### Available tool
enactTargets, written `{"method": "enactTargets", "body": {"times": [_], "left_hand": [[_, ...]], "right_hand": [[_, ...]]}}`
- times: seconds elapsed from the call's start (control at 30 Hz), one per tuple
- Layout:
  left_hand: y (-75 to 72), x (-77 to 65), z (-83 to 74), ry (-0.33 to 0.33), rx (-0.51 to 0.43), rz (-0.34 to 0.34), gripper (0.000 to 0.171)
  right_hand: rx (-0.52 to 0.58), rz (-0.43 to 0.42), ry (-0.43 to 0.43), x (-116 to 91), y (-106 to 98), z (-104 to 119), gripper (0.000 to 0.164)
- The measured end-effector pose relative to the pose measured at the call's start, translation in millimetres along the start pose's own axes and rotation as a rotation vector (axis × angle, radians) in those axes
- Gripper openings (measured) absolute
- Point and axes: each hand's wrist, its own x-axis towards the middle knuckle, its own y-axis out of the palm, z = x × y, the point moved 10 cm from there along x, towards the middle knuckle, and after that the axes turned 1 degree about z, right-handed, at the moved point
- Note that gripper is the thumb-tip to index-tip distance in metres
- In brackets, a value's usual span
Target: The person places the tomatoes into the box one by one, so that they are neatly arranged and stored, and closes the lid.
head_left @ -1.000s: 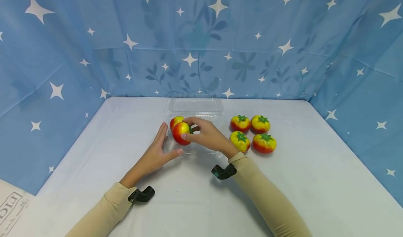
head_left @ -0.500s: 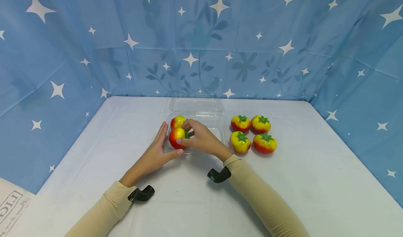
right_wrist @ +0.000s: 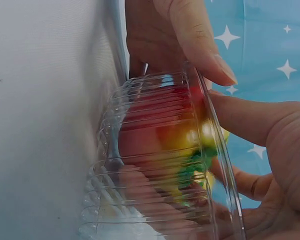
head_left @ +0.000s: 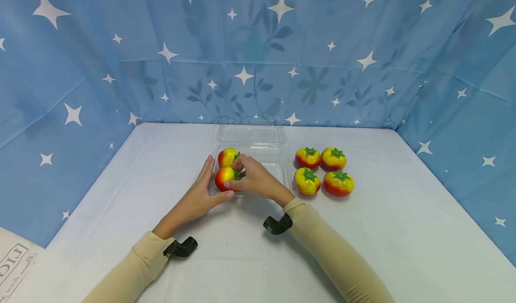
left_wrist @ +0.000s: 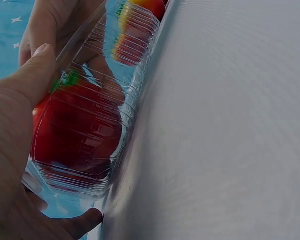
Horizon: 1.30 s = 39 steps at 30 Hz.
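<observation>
A clear plastic clamshell container [head_left: 285,172] lies open on the table, its lid [head_left: 251,135] folded back. Inside its left end, my right hand [head_left: 260,178] holds a red-and-yellow tomato [head_left: 222,177] by thumb and fingers, green calyx facing right. Behind it in the same end is a second tomato [head_left: 225,156]. My left hand [head_left: 196,200] spreads around the container's near left corner, fingers straight along the side and thumb at the front. Through the ribbed wall, the right wrist view shows the held tomato [right_wrist: 155,125] low in the container; the left wrist view shows it red [left_wrist: 80,125].
Several more tomatoes [head_left: 307,182] stand in a group just right of the container, calyxes up. A white cloth covers the table [head_left: 242,267]. Blue star-patterned curtains [head_left: 258,48] enclose the back and sides.
My right hand has moved down and slightly left, lowering the tomato into the container in front of the other one. The left hand has stayed in place.
</observation>
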Motion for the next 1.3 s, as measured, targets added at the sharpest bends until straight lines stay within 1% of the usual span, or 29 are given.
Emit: {"method": "enactTargets", "body": {"times": [0.27, 0.57, 0.9, 1.1, 1.3], "left_hand": [[0.2, -0.1, -0.3, 0.004, 0.002, 0.001, 0.123], [0.4, -0.2, -0.8, 0.002, 0.001, 0.001, 0.122], [0.7, 0.5, -0.4, -0.002, 0.002, -0.001, 0.122], [0.7, 0.3, -0.2, -0.003, 0.012, 0.001, 0.121], [0.3, 0.1, -0.4, -0.013, 0.023, -0.003, 0.121]], "right_hand": [[-0.015, 0.022, 0.016, 0, 2, -1, 0.037], [-0.004, 0.051, 0.001, -1, 1, 0, 0.035], [-0.001, 0.069, 0.042, 0, 0, -5, 0.037], [-0.004, 0.065, 0.052, -4, -8, -5, 0.043], [-0.029, 0.034, 0.046, -6, -25, -4, 0.049]]}}
